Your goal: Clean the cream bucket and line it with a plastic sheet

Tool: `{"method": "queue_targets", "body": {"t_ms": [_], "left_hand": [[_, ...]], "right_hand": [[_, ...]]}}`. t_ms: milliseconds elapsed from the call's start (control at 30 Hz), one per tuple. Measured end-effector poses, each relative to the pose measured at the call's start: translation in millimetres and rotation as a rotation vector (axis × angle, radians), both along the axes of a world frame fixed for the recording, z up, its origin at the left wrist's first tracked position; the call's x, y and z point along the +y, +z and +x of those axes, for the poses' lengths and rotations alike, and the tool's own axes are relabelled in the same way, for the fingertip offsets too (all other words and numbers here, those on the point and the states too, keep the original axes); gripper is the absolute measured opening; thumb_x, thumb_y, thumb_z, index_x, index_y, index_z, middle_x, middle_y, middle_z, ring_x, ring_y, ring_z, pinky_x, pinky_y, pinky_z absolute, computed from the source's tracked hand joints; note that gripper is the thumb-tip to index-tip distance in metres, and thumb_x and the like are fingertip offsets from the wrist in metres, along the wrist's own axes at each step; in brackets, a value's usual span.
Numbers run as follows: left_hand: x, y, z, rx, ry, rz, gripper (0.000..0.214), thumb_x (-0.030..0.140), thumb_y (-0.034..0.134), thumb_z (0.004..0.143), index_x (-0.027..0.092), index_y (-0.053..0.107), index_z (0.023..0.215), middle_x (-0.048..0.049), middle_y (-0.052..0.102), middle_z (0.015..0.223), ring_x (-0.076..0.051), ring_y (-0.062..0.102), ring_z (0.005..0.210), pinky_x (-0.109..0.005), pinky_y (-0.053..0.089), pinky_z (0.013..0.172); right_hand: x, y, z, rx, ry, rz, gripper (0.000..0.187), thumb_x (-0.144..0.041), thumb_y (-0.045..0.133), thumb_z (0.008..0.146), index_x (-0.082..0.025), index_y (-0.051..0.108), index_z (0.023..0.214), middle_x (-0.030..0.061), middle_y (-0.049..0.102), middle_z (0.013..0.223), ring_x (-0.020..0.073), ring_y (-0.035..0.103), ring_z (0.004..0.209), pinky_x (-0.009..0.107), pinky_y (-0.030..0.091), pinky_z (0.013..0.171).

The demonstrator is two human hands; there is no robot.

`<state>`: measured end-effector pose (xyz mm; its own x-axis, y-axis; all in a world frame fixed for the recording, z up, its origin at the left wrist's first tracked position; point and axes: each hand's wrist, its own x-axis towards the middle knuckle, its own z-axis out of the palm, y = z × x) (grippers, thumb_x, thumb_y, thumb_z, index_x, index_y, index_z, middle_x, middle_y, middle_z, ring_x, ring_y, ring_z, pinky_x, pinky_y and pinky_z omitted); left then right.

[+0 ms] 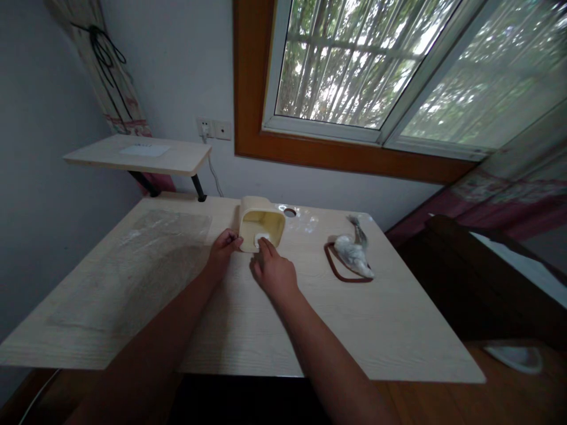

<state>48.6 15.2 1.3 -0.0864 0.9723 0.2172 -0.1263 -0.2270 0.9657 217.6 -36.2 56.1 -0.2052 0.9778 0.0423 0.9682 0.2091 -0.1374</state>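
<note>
A cream plastic container (248, 205) lies on its side on the desk, its yellowish hollow facing me. My left hand (221, 252) is closed at the container's lower left edge, thumb against the rim. A small dark spot shows by its curled fingers, too small to name. My right hand (275, 268) reaches to the mouth of the container, fingers pinched at a small white piece (261, 237) that looks like cloth or tissue. The fingertips partly hide this white piece.
On the right of the pale wooden desk (398, 330) lies a grey-white bundle (353, 254) with a brown loop (333, 268). Clear plastic sheeting (146, 260) covers part of the left side. A raised shelf (137, 154) stands at the back left, beside a cable hole (290, 212) farther right.
</note>
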Motion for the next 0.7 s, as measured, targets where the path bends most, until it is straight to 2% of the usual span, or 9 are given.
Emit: {"method": "queue_targets", "body": {"t_ms": [133,400,567,700], "left_hand": [[-2,4.6,1,0.013,-0.01,0.0,0.026,0.037,0.072,0.079,0.019,0.054,0.074,0.004,0.047,0.068,-0.013,0.043,0.067,-0.025,0.035,0.064],[-2,4.9,1,-0.003,-0.021,-0.003,0.027,0.037,0.073,0.077,0.019,0.054,0.074,0.0039,0.049,0.067,-0.013,0.045,0.065,-0.026,0.036,0.064],[-1,2.5,1,-0.023,-0.028,-0.004,0.027,0.038,0.073,0.079,0.02,0.053,0.075,0.0042,0.049,0.067,-0.013,0.045,0.065,-0.025,0.036,0.063],[0,-0.4,1,-0.029,-0.04,-0.001,0.027,0.039,0.072,0.08,0.02,0.052,0.076,0.0042,0.048,0.068,-0.013,0.044,0.066,-0.025,0.035,0.063]], "right_hand": [[1,-4.7,-1,0.009,0.007,0.0,0.062,-0.039,0.044,0.098,-0.022,0.034,0.157,0.01,0.032,0.164,0.0246,0.073,0.1,0.039,0.06,0.084],[0,-14.0,-4,0.125,0.177,0.028,0.063,-0.038,0.043,0.098,-0.023,0.031,0.158,0.0061,0.033,0.164,0.0219,0.069,0.11,0.034,0.058,0.09],[3,-12.5,-2,0.056,0.091,0.004,0.064,-0.037,0.043,0.097,-0.023,0.03,0.159,0.0083,0.032,0.165,0.023,0.071,0.105,0.036,0.059,0.087],[7,-17.8,3,0.039,0.032,0.048,0.063,-0.038,0.04,0.098,-0.022,0.031,0.158,0.0092,0.033,0.164,0.024,0.073,0.098,0.039,0.06,0.083]]}}
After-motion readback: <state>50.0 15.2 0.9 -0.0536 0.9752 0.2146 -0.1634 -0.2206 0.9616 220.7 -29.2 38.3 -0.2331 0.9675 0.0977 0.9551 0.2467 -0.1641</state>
